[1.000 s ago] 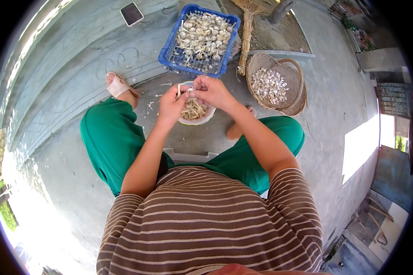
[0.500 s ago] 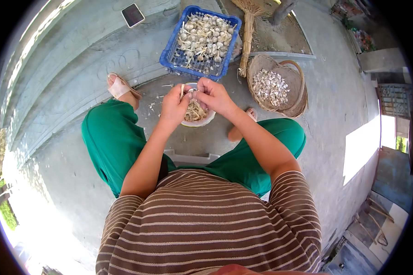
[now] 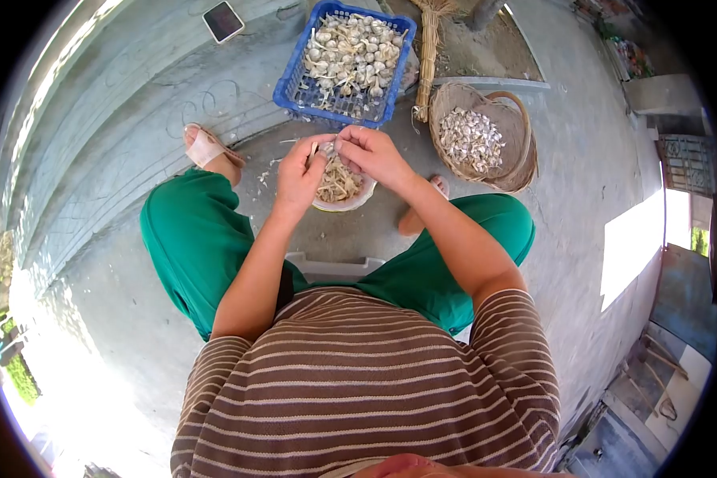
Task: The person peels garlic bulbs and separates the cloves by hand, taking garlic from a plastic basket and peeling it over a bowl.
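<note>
Our left hand point(image 3: 296, 182) and right hand point(image 3: 374, 157) have changed finger position slightly since the earlier frame, the whole scene sitting a touch higher in view. Far left: phone point(image 3: 223, 21) flat on a concrete step point(image 3: 193, 46). Next, our sandalled left foot point(image 3: 207, 150), pale scraps point(image 3: 264, 177) scattered near it on the floor point(image 3: 573, 159). Left hand curled, a pale stalk point(image 3: 312, 150) held between thumb and fingers. Ahead of it, blue crate point(image 3: 315, 113) with whole garlic bulbs point(image 3: 362, 49) heaped toward its far side. White bowl point(image 3: 344, 206) of dry peelings point(image 3: 338, 185) below both hands. Right hand in a narrow pinch just beside the left; we cannot tell what its fingertips enclose. Farther right, straw broom point(image 3: 427, 60) lying near the crate. Last, handled wicker basket point(image 3: 511, 180) holding a pile of garlic cloves point(image 3: 472, 139).
</note>
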Demonstrator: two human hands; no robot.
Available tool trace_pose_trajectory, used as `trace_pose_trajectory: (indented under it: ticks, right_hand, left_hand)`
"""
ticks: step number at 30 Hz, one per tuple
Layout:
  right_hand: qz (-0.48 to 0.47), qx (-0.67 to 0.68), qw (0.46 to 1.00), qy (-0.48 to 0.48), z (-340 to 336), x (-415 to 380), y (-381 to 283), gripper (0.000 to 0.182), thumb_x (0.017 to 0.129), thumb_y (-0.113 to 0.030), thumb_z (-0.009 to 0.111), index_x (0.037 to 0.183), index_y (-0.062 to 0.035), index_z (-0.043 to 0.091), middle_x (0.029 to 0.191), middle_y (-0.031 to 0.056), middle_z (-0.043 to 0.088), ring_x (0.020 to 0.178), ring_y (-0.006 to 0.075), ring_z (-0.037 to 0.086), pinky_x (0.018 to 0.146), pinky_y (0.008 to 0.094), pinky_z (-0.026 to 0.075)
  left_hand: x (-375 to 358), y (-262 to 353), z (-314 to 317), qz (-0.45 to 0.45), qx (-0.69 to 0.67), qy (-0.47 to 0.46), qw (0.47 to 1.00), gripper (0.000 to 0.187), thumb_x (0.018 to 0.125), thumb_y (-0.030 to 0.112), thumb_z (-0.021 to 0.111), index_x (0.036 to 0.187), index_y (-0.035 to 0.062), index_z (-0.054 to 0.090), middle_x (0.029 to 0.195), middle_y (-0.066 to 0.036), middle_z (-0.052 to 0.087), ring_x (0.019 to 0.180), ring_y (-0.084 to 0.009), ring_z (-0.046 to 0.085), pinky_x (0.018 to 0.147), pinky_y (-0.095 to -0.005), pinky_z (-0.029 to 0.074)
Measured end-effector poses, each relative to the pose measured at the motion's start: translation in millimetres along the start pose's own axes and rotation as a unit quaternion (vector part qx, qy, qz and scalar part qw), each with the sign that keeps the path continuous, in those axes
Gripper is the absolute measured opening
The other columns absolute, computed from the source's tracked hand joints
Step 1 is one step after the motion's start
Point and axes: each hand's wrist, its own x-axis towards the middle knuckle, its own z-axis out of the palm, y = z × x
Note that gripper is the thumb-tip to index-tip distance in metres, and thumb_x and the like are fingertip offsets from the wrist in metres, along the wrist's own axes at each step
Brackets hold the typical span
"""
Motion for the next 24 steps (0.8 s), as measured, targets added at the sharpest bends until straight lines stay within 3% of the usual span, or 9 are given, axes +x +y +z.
trace_pose_trajectory:
  ticks: [4, 10, 13, 15, 16, 18, 21, 22, 24]
  right_hand:
    - [0.000, -0.028, 1.000, -0.010, -0.9, 2.5, -1.7, 0.015, 0.091, -0.016, 0.054, 0.088, -0.0024, 0.057, 0.065, -0.0017, 0.053, 0.054, 0.0037, 0.046, 0.048, 0.0195, 0.038]
    - [-0.021, -0.061, 0.997, -0.030, 5.1, 3.2, 5.0, 0.016, 0.091, -0.016, 0.050, 0.088, -0.0015, 0.056, 0.062, -0.0016, 0.051, 0.050, 0.0042, 0.044, 0.046, 0.0211, 0.036]
    - [0.036, -0.048, 0.995, -0.076, 6.1, 6.1, 12.6, 0.020, 0.092, -0.017, 0.046, 0.092, -0.0011, 0.057, 0.064, -0.0015, 0.051, 0.052, 0.0038, 0.044, 0.046, 0.0216, 0.035]
    - [-0.046, -0.140, 0.989, -0.034, 11.5, 9.1, 23.6, 0.023, 0.087, -0.019, 0.047, 0.083, 0.0019, 0.056, 0.070, 0.0171, 0.059, 0.061, 0.0281, 0.059, 0.057, 0.0363, 0.045]
    - [-0.047, -0.140, 0.988, -0.034, 13.8, 8.6, 23.7, 0.023, 0.087, -0.019, 0.047, 0.083, 0.0019, 0.056, 0.070, 0.0171, 0.059, 0.061, 0.0281, 0.059, 0.057, 0.0363, 0.045]
    - [-0.058, -0.166, 0.984, 0.023, 19.9, 4.6, 23.0, 0.021, 0.086, -0.017, 0.046, 0.086, 0.0020, 0.055, 0.077, 0.0249, 0.058, 0.074, 0.0400, 0.058, 0.066, 0.0433, 0.045]
    - [-0.095, -0.195, 0.975, 0.057, 25.1, 6.0, 29.6, 0.020, 0.086, -0.017, 0.046, 0.089, 0.0017, 0.054, 0.080, 0.0252, 0.059, 0.077, 0.0419, 0.058, 0.069, 0.0447, 0.045]
    - [-0.095, -0.195, 0.975, 0.057, 24.7, 5.3, 27.0, 0.020, 0.086, -0.017, 0.046, 0.089, 0.0017, 0.054, 0.080, 0.0252, 0.059, 0.077, 0.0419, 0.058, 0.069, 0.0447, 0.045]
    - [-0.063, -0.194, 0.978, 0.049, 23.4, 3.3, 20.7, 0.020, 0.086, -0.015, 0.046, 0.092, 0.0013, 0.054, 0.080, 0.0247, 0.060, 0.077, 0.0411, 0.059, 0.068, 0.0444, 0.045]
  left_hand:
    - [-0.6, 9.9, 1.2, -0.028, 0.003, 0.021, 0.999, 0.021, 0.085, 0.004, 0.051, 0.105, 0.0037, 0.060, 0.087, -0.011, 0.062, 0.074, -0.0180, 0.059, 0.068, -0.0279, 0.046]
    - [-0.9, 13.1, 4.8, 0.026, 0.065, 0.047, 0.996, 0.016, 0.086, 0.005, 0.054, 0.100, 0.0031, 0.060, 0.087, -0.014, 0.062, 0.075, -0.0228, 0.062, 0.067, -0.0309, 0.047]
    - [-2.0, 11.8, 7.6, 0.093, 0.116, 0.075, 0.986, 0.014, 0.086, 0.005, 0.054, 0.098, 0.0031, 0.060, 0.087, -0.014, 0.062, 0.074, -0.0276, 0.062, 0.067, -0.0327, 0.048]
    - [-4.7, 12.0, 9.9, 0.121, 0.151, 0.098, 0.976, 0.012, 0.086, 0.005, 0.053, 0.096, 0.0032, 0.060, 0.088, -0.015, 0.062, 0.076, -0.0316, 0.062, 0.067, -0.0344, 0.049]
    - [-4.7, 13.3, 10.5, 0.122, 0.152, 0.098, 0.976, 0.012, 0.086, 0.005, 0.053, 0.096, 0.0032, 0.060, 0.088, -0.015, 0.062, 0.076, -0.0316, 0.062, 0.067, -0.0344, 0.049]
    - [-5.2, 16.5, 11.3, 0.130, 0.168, 0.084, 0.974, 0.011, 0.086, 0.005, 0.053, 0.095, 0.0033, 0.060, 0.087, -0.015, 0.062, 0.077, -0.0335, 0.061, 0.067, -0.0356, 0.049]
    - [-5.7, 16.3, 12.5, 0.131, 0.176, 0.089, 0.972, 0.013, 0.089, 0.006, 0.052, 0.098, 0.0015, 0.060, 0.086, -0.012, 0.063, 0.076, -0.0220, 0.062, 0.066, -0.0317, 0.048]
    - [-5.7, 13.3, 12.4, 0.131, 0.176, 0.089, 0.972, 0.013, 0.089, 0.006, 0.052, 0.098, 0.0015, 0.060, 0.086, -0.012, 0.063, 0.076, -0.0220, 0.062, 0.066, -0.0317, 0.048]
    - [-5.0, 8.0, 10.3, 0.051, 0.084, 0.078, 0.992, 0.014, 0.092, 0.010, 0.050, 0.098, 0.0025, 0.060, 0.081, -0.006, 0.060, 0.067, -0.0133, 0.057, 0.058, -0.0268, 0.046]
